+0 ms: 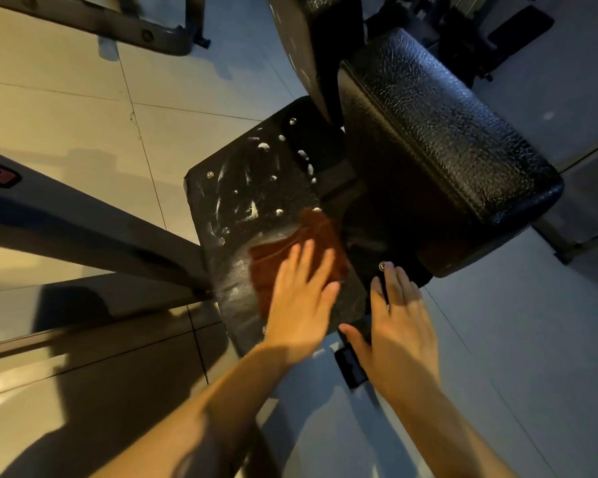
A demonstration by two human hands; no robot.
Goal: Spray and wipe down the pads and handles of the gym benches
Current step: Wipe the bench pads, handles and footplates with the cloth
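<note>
- Pressing a rust-brown cloth (316, 231) flat with the fingers (299, 260) of the left hand (301, 305), straight and close together; nothing curled, nothing pinched, edges blurred as in a stroke.
- Bracing with the right hand (399, 326): fingers (399, 281) straight, slightly fanned over the near right corner of the pad (242, 188), one tip just beside a bolt (382, 266), thumb out to the side, holding nothing.
- Soft, limp and light by the look of its folds; likely to bunch under a sideways push, so best driven under a flat palm or gathered at one edge.
- Working on a flat black pad, face turned up to the camera, set between a grey frame bar (94, 222) on the left and a thick upper cushion (439, 132) on the right, above a tiled floor (66, 98).
- Probably firm under textured vinyl and slick where wet; bolted down, so no lifting, only steadying at the rim.
- Running lengthwise, as far as can be judged, from the near edge by the wrists to the far end tucked under the cushion.
- Left to clear: white foam spots (263, 145) across the far half.
</note>
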